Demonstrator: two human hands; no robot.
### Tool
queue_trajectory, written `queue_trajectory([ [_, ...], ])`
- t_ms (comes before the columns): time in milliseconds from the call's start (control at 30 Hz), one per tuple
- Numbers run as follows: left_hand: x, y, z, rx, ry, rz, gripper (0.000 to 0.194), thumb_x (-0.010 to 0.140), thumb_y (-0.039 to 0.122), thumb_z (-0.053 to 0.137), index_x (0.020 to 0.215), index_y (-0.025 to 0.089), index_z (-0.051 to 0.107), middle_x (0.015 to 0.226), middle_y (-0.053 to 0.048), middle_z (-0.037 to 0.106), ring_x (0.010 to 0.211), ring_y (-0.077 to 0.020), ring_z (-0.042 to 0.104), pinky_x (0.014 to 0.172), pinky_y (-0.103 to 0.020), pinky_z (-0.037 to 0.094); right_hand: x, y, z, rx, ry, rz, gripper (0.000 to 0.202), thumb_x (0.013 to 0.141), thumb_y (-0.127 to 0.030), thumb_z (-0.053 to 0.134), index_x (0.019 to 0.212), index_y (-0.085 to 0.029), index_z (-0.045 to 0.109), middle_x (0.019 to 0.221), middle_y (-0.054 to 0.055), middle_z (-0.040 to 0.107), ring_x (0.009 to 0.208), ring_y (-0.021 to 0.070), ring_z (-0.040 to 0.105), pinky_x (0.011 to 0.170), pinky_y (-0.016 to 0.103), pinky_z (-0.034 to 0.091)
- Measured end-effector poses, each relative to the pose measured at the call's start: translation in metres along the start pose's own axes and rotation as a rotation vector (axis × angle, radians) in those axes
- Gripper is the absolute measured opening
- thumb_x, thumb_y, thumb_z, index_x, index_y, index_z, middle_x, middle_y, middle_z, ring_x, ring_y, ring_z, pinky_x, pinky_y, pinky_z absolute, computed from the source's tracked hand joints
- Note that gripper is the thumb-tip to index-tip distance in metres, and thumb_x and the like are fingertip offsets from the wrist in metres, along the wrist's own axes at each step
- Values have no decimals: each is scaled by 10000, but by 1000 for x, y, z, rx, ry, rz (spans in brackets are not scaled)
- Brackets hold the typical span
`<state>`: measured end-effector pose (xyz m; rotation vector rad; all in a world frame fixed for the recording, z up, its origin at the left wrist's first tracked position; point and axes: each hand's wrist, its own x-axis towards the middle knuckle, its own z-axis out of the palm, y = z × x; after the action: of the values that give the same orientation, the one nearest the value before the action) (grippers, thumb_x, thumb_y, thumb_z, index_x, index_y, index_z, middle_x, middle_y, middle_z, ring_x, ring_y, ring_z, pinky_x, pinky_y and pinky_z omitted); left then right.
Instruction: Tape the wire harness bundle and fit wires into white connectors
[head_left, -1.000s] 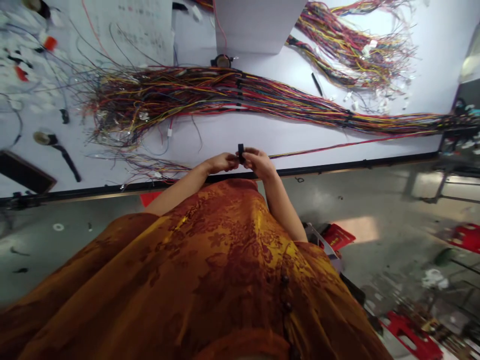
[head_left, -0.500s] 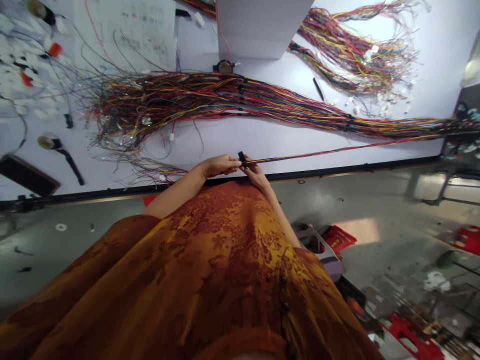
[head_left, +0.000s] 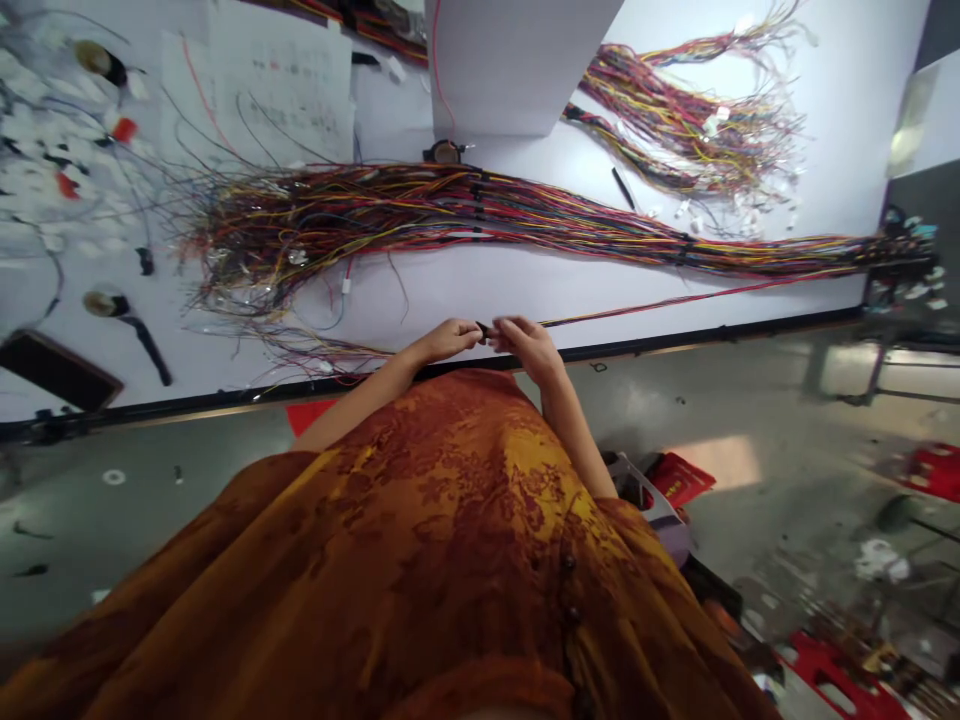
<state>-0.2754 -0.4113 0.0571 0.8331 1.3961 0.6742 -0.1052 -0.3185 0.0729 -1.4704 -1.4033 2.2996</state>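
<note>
My left hand (head_left: 450, 341) is closed in a pinch on a thin wire bundle at the table's front edge. A short piece of black tape (head_left: 484, 329) sits on the wires between my two hands. Close beside it, my right hand (head_left: 529, 345) has its fingers bent over the tape, back of the hand upward, slightly blurred. From under my right hand the thin wire bundle (head_left: 660, 303) runs right to the dark end of the harness. Its loose ends (head_left: 322, 355) fan out on the table left of my left hand.
A thick multicoloured wire harness (head_left: 420, 205) lies along the table (head_left: 442, 285) behind my hands. More wires (head_left: 697, 110) lie at the back right. Tape rolls (head_left: 105, 303), a dark phone-like slab (head_left: 58, 370), white connectors (head_left: 45, 130) and a printed sheet (head_left: 262, 95) are on the left.
My right hand has turned from below the wires to over them, its fingers now covering part of the tape. The black tape's upright flap has come down. The view has shifted slightly.
</note>
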Motion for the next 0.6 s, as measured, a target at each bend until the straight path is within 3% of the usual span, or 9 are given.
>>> queue_trajectory([
  [67,-2,5,1,-44,-18,-58,325,849,353,480,883,113,696,671,-2,526,567,-100,426,551,-229,336,-10,16,-17,-106,-14,-14,481,736,-467,752,1086,-157,640,1123,112,696,974,201,671,895,367,540],
  [133,-3,9,2,-108,-37,-114,314,856,340,473,855,119,696,614,11,464,500,-88,358,497,-233,273,-8,31,-29,-151,-13,-68,668,636,-414,813,1235,-206,602,1385,121,585,1227,258,581,1007,406,485],
  [233,-2,13,2,-184,-66,-131,325,878,353,465,819,126,689,546,28,391,450,-81,278,469,-243,211,15,39,-27,-55,-139,-157,896,615,-395,793,1438,-289,457,1576,77,400,1351,256,481,1042,400,455],
  [333,0,11,4,-123,-24,-79,348,882,403,496,818,125,696,574,5,479,488,-91,357,493,-239,264,25,37,-14,21,-271,-146,840,687,-421,748,1458,-262,456,1294,68,634,1031,190,627,856,321,507],
  [433,4,3,10,90,115,-13,308,812,421,613,851,131,710,712,-29,639,637,-128,521,604,-247,380,3,41,-1,-14,-190,-91,548,795,-485,655,1248,-176,632,889,15,661,764,128,578,711,261,466],
  [500,7,-3,13,242,184,9,296,787,414,640,885,148,723,759,-29,680,701,-149,560,665,-261,404,-15,47,6,-46,-83,-72,442,822,-492,618,1100,-153,672,838,5,630,749,115,556,698,248,454],
  [600,12,-10,16,323,164,45,284,814,396,589,871,154,726,753,-25,676,702,-149,553,676,-265,400,-23,52,13,-46,10,-47,392,771,-437,659,1053,-165,641,891,3,633,798,118,575,733,253,475],
])
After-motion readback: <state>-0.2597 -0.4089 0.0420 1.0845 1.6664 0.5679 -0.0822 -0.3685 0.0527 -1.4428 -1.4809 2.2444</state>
